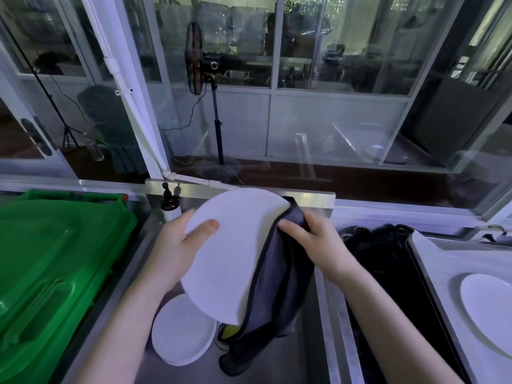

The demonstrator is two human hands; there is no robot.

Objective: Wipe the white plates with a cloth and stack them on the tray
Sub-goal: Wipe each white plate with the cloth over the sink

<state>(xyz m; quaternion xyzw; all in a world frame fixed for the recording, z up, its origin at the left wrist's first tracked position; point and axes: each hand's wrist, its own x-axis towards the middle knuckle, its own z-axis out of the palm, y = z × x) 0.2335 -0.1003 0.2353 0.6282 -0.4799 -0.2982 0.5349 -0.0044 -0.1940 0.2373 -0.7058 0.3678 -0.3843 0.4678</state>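
Observation:
My left hand [180,245] grips a white plate [232,250] by its left rim, thumb on its face, holding it tilted above the steel sink [277,361]. My right hand [313,239] holds a dark grey cloth [277,286] folded over the plate's right edge, and the cloth hangs down into the sink. Below, a stack of white plates [182,333] sits in the sink. At the far right a grey tray [443,261] bears one white plate [487,309].
A green plastic bin lid [55,267] fills the left side. A soap pump bottle [169,203] stands at the sink's back left corner. A black tangle of cables lies in a dark basin [388,261] between sink and tray. Something yellow-green [230,331] shows under the cloth.

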